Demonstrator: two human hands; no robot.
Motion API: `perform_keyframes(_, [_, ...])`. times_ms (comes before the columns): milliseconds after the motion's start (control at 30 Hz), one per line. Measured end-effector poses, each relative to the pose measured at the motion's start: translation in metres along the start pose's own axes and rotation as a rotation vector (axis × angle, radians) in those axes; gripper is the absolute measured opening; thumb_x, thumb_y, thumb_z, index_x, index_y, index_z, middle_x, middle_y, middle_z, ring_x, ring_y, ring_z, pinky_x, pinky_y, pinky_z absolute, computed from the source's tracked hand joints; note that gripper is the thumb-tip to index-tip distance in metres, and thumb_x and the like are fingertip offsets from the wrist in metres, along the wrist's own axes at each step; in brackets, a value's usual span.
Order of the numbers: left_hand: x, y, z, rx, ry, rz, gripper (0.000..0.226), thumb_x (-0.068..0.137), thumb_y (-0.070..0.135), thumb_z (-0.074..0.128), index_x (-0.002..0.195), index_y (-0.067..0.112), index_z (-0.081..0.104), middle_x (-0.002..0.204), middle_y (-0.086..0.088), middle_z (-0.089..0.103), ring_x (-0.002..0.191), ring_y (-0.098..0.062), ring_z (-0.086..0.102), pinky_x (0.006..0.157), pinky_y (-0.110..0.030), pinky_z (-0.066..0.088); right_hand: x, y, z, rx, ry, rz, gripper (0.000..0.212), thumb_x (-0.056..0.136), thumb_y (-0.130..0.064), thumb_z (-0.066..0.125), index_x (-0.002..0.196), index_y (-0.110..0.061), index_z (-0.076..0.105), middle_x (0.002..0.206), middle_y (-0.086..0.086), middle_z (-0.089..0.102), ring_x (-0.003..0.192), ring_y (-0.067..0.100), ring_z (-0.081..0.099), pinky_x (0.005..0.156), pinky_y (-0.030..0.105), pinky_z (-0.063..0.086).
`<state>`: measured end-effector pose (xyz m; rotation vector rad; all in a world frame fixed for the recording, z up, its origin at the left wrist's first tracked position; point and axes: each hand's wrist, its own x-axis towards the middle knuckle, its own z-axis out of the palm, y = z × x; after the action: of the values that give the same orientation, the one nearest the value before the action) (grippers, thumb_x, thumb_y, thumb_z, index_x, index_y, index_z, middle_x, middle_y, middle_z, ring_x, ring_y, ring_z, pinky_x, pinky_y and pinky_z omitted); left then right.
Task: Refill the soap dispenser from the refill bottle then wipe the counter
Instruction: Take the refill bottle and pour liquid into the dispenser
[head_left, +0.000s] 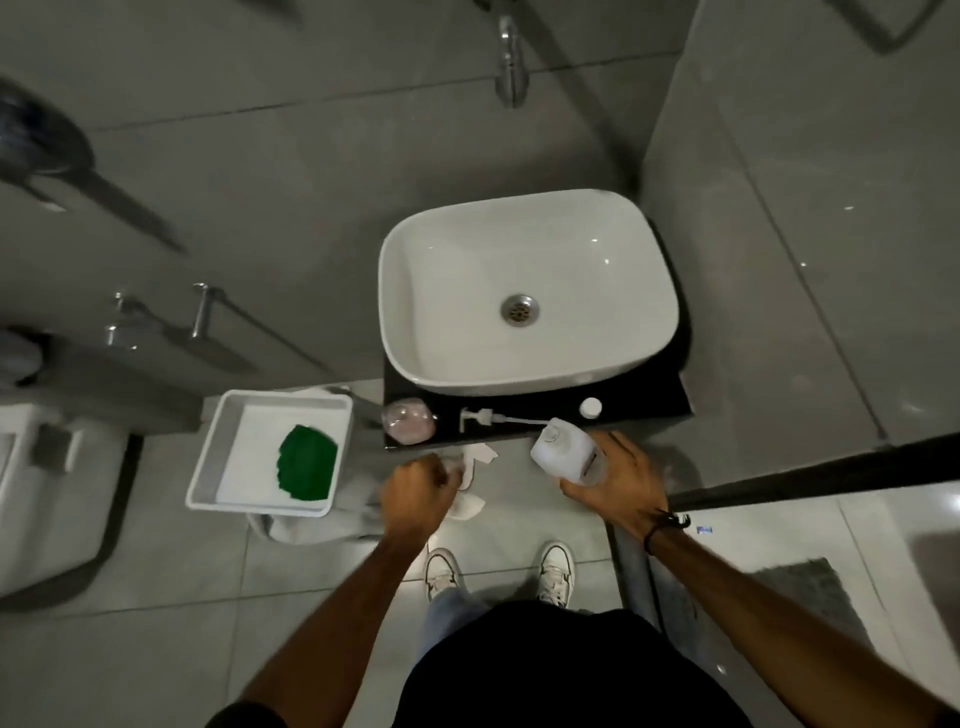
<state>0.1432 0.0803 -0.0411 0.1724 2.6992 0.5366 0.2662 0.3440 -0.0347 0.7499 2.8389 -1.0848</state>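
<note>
**Refill bottle in my right hand, tissue in my left**

My right hand (618, 475) was wrapped around the white refill bottle (566, 451), fingers closed on its lower body, and I held it tilted with its open neck toward the front edge of the black counter (670, 400). Its small white cap (590, 408) lay on the counter by itself, just in front of the white basin (524, 291). The pump head (485, 417) lay flat on the counter with its thin tube running right, the tip touching or nearly touching the bottle's neck; I could not tell which. The soap dispenser (409, 420), clear and pinkish, stood uncapped at the counter's left front corner.

My left hand (415, 491) was curled into a fist on a crumpled white tissue (472, 480), held below the counter's edge, well apart from the dispenser. To my left a white tray (213, 457) held a green cloth (307, 462) on white paper.
</note>
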Motion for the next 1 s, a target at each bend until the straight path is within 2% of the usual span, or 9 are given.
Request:
perform_keyframes(100, [0.009,-0.023,-0.020,-0.115,0.127,-0.191,0.048,0.081,0.051,0.074,0.108,0.014,0.061,0.101,-0.010,0.070,0.096,-0.033,0.067,0.082,-0.043,0.057,0.006,-0.023,0.008,0.001,-0.029,-0.042,0.068,0.056,-0.056,0.079,0.118,-0.038,0.057,0.098,-0.012,0.059,0.088,0.013,0.063,0.072,0.031,0.057])
perform_keyframes(267, [0.046,-0.025,-0.046,-0.367,0.159,0.026,0.072,0.064,0.022,0.090,0.125,0.010,0.053,0.116,-0.010,0.065,0.108,-0.029,0.063,0.089,-0.044,0.054,0.009,-0.062,0.018,-0.058,0.025,-0.103,0.062,0.057,-0.051,0.081,0.113,-0.035,0.059,0.093,-0.008,0.057,0.087,0.018,0.060,0.067,0.038,0.056])
perform_keyframes(367, [0.061,-0.024,-0.051,-0.402,0.093,0.119,0.064,0.068,0.011,0.088,0.127,0.010,0.060,0.120,-0.010,0.068,0.112,-0.028,0.065,0.095,-0.034,0.052,0.011,-0.081,0.021,-0.104,0.050,-0.125,0.064,0.057,-0.050,0.081,0.115,-0.031,0.061,0.093,-0.008,0.056,0.090,0.020,0.059,0.068,0.040,0.056])
perform_keyframes(467, [0.061,-0.029,-0.051,-0.401,0.119,0.209,0.055,0.067,0.014,0.090,0.117,0.007,0.067,0.110,-0.012,0.070,0.100,-0.027,0.067,0.086,-0.030,0.051,0.012,-0.099,0.025,-0.183,0.102,-0.161,0.064,0.055,-0.054,0.077,0.114,-0.035,0.062,0.090,-0.011,0.055,0.086,0.019,0.058,0.067,0.037,0.054])
perform_keyframes(600, [0.055,-0.034,-0.056,-0.429,0.118,0.320,0.060,0.062,0.014,0.092,0.118,0.010,0.070,0.106,-0.006,0.062,0.093,-0.019,0.060,0.082,-0.017,0.042,0.016,-0.122,0.025,-0.318,0.170,-0.200,0.064,0.054,-0.056,0.074,0.114,-0.035,0.065,0.086,-0.010,0.058,0.083,0.019,0.060,0.071,0.036,0.051])
perform_keyframes(667, [0.051,-0.035,-0.059,-0.477,0.107,0.325,0.063,0.060,0.012,0.093,0.119,0.013,0.071,0.105,-0.001,0.057,0.091,-0.014,0.058,0.083,-0.003,0.038,0.018,-0.133,0.025,-0.360,0.182,-0.231,0.059,0.055,-0.054,0.072,0.110,-0.034,0.068,0.083,-0.010,0.059,0.080,0.019,0.060,0.068,0.036,0.048])
perform_keyframes(733, [0.048,-0.035,-0.063,-0.522,0.108,0.345,0.065,0.058,0.013,0.093,0.119,0.017,0.071,0.103,0.002,0.056,0.089,-0.002,0.056,0.083,0.003,0.037,0.019,-0.144,0.023,-0.387,0.184,-0.251,0.053,0.056,-0.052,0.070,0.106,-0.035,0.070,0.081,-0.010,0.062,0.078,0.018,0.061,0.066,0.035,0.047])
perform_keyframes(833, [0.044,-0.039,-0.069,-0.519,0.129,0.417,0.066,0.057,0.019,0.092,0.119,0.027,0.071,0.100,0.008,0.051,0.095,0.011,0.052,0.085,0.000,0.038,0.019,-0.158,0.022,-0.447,0.159,-0.257,0.052,0.054,-0.052,0.068,0.103,-0.034,0.071,0.083,-0.010,0.066,0.082,0.018,0.064,0.069,0.034,0.045])
perform_keyframes(1000, [0.038,-0.042,-0.079,-0.461,0.137,0.423,0.064,0.056,0.025,0.086,0.118,0.031,0.071,0.103,0.004,0.051,0.092,-0.013,0.057,0.088,-0.032,0.054,0.017,-0.172,0.020,-0.491,0.112,-0.275,0.053,0.056,-0.055,0.069,0.104,-0.034,0.069,0.091,-0.012,0.068,0.088,0.016,0.064,0.072,0.032,0.044])
